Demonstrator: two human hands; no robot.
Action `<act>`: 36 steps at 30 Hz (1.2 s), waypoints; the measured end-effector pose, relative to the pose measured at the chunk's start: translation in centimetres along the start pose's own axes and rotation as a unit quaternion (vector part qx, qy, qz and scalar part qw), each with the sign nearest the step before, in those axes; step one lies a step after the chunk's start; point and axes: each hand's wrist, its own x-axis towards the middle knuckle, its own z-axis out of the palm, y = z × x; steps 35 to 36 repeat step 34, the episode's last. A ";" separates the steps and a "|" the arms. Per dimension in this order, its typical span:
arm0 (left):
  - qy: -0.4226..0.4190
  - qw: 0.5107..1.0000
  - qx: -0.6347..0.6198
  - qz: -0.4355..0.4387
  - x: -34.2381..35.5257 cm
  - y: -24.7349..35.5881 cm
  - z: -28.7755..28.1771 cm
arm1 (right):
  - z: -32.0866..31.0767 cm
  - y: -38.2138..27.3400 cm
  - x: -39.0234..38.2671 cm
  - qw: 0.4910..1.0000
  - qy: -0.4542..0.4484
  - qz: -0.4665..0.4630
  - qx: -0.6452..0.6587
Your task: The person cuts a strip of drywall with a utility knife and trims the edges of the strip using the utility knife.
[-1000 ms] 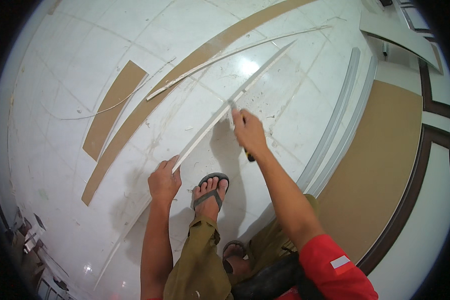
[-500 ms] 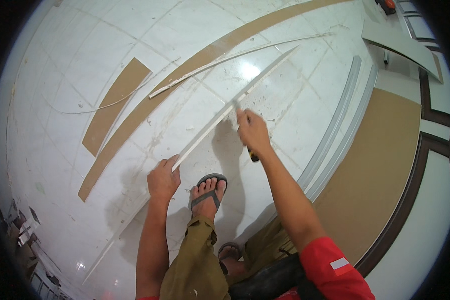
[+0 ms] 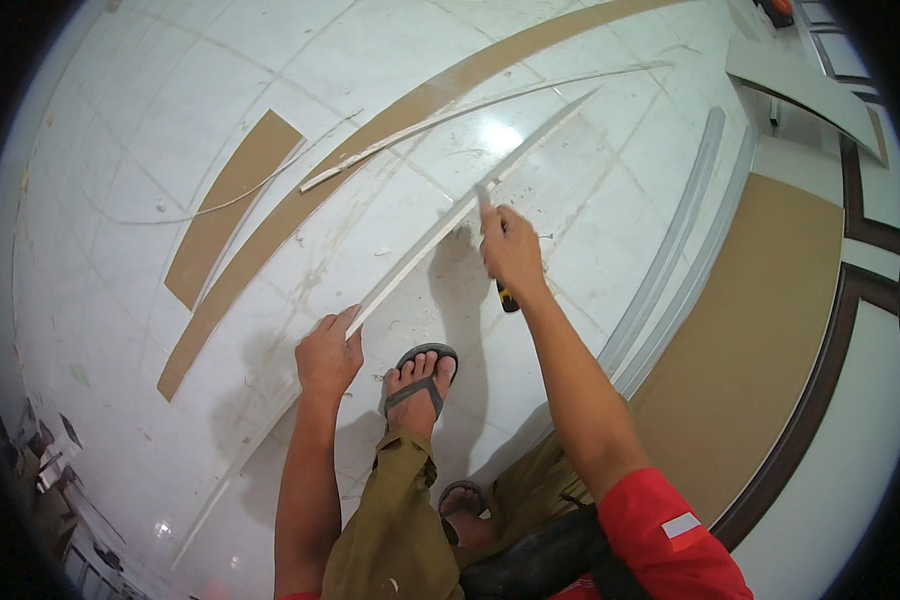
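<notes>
A long, thin white board strip [image 3: 418, 252] runs diagonally, its far end up and to the right. My left hand [image 3: 330, 355] is closed around it near the middle, the thumb along its top. In my right hand [image 3: 511, 252] is a utility knife [image 3: 508, 298] with a black-and-yellow handle, whose end sticks out below the fist. Its grey blade, slightly blurred, meets the strip's edge above the fist. White crumbs are scattered on the tiles beside that spot.
Sandaled feet [image 3: 418, 390] stand just right of the strip. Brown board offcuts [image 3: 232, 215] and a thin white sliver [image 3: 410, 137] lie beyond it. To the right are grey metal channels [image 3: 670, 255], a large brown board [image 3: 740, 310] and dark-framed white panels [image 3: 820, 440].
My right hand and the knife have shifted slightly up and to the right along the strip. The left hand keeps its hold in nearly the same place.
</notes>
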 end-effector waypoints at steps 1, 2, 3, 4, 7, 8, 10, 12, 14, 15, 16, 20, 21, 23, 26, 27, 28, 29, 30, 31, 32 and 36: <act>-0.001 1.000 0.003 -0.009 -0.3 -0.4 -0.1 | 0.7 -0.5 -1.2 0.999 -0.008 -0.024 -0.022; 0.000 1.000 0.003 -0.013 -0.4 -0.3 -0.2 | 1.0 -0.5 -2.8 0.997 -0.075 -0.013 -0.032; -0.009 1.000 0.012 -0.019 -0.5 -0.1 -0.3 | 1.0 -0.6 -3.8 0.993 -0.106 -0.016 -0.043; -0.018 0.999 0.019 -0.021 -0.4 0.3 -0.3 | 0.8 -0.7 -4.3 0.989 -0.134 -0.019 -0.056; -0.004 1.000 0.004 -0.008 0.0 0.3 -0.2 | 0.5 -0.4 -0.9 0.999 -0.024 0.032 0.020; -0.006 1.000 0.005 -0.009 0.0 0.3 -0.3 | 0.9 -0.3 -1.2 0.999 -0.025 0.035 0.022; -0.010 1.000 -0.008 -0.013 -0.1 0.2 -0.5 | 1.8 -0.4 -1.9 0.998 0.017 -0.047 -0.036; -0.018 1.000 0.003 -0.023 -0.3 0.1 -0.3 | 3.1 0.2 -5.1 0.994 -0.083 -0.064 -0.037; -0.025 0.999 0.013 -0.029 -0.2 0.2 -0.5 | 2.8 -1.0 -6.1 0.993 -0.110 -0.029 -0.016; -0.021 0.999 0.012 -0.025 0.0 0.4 -0.6 | 2.5 -1.5 -5.1 0.993 -0.112 -0.031 -0.017; -0.019 1.000 0.011 -0.018 -0.1 0.3 -0.7 | 2.3 -1.9 -3.8 0.996 -0.091 0.013 0.018; -0.008 1.000 0.001 -0.020 -0.3 0.2 -0.3 | 3.9 -1.1 -6.4 0.994 -0.090 -0.055 -0.029; 0.002 1.000 0.002 -0.012 -0.4 0.2 -0.4 | 4.5 -0.8 -7.7 0.989 -0.127 -0.068 -0.042; 0.014 1.000 0.002 -0.005 -0.3 0.6 -0.4 | 4.3 -1.5 -7.5 0.992 -0.108 -0.058 -0.019; 0.018 1.000 -0.002 0.003 -0.3 0.4 -0.7 | 4.5 -2.7 -6.5 0.997 -0.070 -0.001 0.016; 0.004 1.000 -0.001 -0.004 -0.3 0.2 -0.6 | 4.9 -2.6 -7.1 0.997 -0.073 -0.021 -0.006; -0.008 1.000 -0.001 -0.013 -0.2 0.2 -0.5 | 5.1 -2.4 -7.5 0.996 -0.078 -0.043 -0.029; -0.008 1.000 -0.001 -0.017 -0.3 0.1 -0.5 | 5.6 -2.2 -8.7 0.993 -0.100 -0.054 -0.032; -0.018 1.000 0.008 -0.019 -0.4 0.0 -0.5 | 5.7 -2.0 -8.9 0.993 -0.103 -0.056 -0.032; -0.027 0.999 0.014 -0.019 -0.4 0.2 -0.6 | 5.4 -2.1 -8.9 0.994 -0.102 -0.043 -0.025; -0.027 0.999 0.013 -0.020 -0.3 0.4 -0.6 | 5.2 -2.1 -8.9 0.994 -0.100 -0.031 -0.019; -0.035 0.999 -0.001 -0.023 -0.1 0.4 -1.0 | 5.5 -1.8 -7.8 0.997 -0.080 -0.007 0.002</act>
